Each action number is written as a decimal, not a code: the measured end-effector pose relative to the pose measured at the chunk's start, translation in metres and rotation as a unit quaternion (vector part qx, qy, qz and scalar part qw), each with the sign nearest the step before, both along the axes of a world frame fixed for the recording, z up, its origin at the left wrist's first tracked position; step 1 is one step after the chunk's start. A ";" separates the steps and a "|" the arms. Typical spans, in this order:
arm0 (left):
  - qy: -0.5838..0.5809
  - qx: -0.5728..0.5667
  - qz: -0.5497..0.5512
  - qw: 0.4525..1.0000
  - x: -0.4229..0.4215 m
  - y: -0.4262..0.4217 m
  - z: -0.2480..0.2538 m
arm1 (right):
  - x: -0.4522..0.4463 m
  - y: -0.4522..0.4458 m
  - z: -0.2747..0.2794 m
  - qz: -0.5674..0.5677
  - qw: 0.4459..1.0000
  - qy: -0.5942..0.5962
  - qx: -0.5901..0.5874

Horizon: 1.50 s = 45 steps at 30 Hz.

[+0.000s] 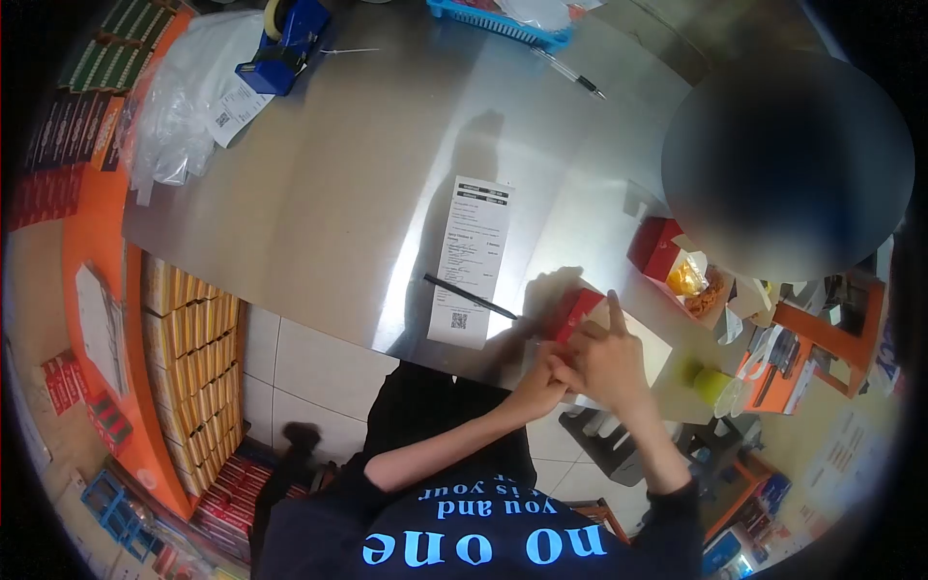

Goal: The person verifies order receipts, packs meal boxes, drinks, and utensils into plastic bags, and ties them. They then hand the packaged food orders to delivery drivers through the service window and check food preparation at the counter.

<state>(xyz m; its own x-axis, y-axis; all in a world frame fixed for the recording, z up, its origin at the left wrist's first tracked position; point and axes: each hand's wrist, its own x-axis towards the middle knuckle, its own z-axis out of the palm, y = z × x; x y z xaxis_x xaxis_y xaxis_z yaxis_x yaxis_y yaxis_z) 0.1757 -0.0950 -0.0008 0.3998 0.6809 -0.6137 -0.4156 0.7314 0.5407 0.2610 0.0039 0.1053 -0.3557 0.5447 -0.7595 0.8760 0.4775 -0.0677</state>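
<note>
Box (650,350) lies under right fingers (616,315), index extended; left fingers (558,368) curled at its edge, grip unclear.

Upper-R disc (788,164) blurred; blue basket (503,23) cut off @ top edge; receipt (471,259) fine txt too sm.
</note>
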 end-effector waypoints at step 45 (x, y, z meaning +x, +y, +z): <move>0.657 0.350 0.103 0.659 -0.114 -0.008 -0.033 | -0.053 -0.036 -0.113 -0.180 0.846 0.461 0.199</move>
